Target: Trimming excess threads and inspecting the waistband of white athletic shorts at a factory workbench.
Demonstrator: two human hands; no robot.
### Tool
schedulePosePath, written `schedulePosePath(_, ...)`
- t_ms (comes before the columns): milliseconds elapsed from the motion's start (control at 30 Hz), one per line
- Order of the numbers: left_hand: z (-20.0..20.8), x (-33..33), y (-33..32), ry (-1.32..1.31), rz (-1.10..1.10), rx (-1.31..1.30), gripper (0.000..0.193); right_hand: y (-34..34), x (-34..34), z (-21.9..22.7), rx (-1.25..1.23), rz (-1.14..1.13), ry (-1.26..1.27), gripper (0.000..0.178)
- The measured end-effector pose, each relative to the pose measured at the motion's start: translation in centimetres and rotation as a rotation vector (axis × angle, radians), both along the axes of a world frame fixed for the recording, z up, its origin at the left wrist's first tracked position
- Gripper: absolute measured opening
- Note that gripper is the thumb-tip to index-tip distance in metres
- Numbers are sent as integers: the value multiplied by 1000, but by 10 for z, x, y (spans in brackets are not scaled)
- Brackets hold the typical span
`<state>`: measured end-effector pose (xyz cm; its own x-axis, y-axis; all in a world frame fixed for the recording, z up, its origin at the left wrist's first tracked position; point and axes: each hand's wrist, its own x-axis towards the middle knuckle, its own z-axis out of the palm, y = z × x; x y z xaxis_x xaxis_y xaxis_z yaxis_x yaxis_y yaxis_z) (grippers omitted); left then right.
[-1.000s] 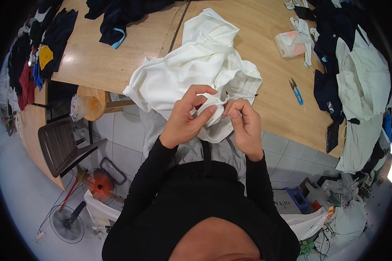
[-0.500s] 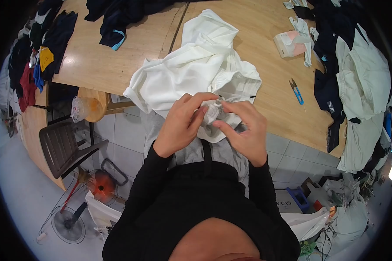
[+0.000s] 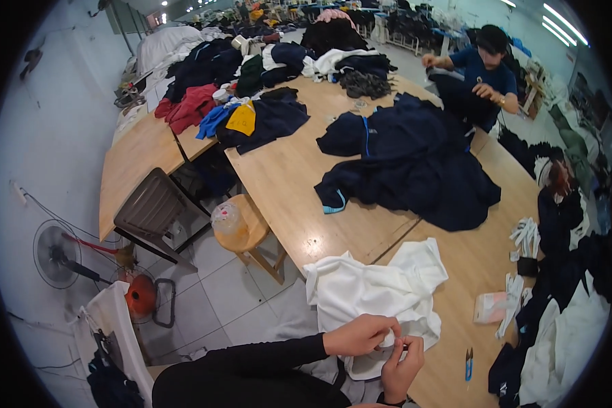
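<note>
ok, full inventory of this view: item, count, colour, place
white garment: 1, white, near table edge
snips: 1, blue handle, right of white garment
navy garments: several, navy, beyond white garment
box: 1, pink and white, table's right side
fabric strips: several, white, beside box
clothes heap: uncountable, mixed colours, far left
tables: at least 2, pale wood, centre and left
stool: 1, wood, left of centre table
plastic bag: 1, clear, on stool
chair: 1, brown, left
fan: 1, grey, far left
co-worker: 1, dark blue top, far right
left grip: 1, bare, pinching white garment
right grip: 1, bare, pinching white garment
</note>
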<state>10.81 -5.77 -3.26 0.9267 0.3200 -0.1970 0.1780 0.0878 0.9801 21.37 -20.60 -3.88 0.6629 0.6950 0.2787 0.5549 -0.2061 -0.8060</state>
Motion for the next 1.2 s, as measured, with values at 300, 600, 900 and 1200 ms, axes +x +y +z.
schedulePosePath(300,-7,-2,-1,-170,154,156,25,6,4,4,2,31,18,15)
schedulePosePath(600,-13,-2,-4,-218,182,250,19,-3,-3,3,-61,0,-264,16)
schedulePosePath(900,-20,-5,-4,-246,206,277,13,-18,17,2,15,-42,-60,17)
schedulePosePath(1200,-49,-15,4,-212,280,-163,9,-116,123,-109,-300,-691,-393,28)
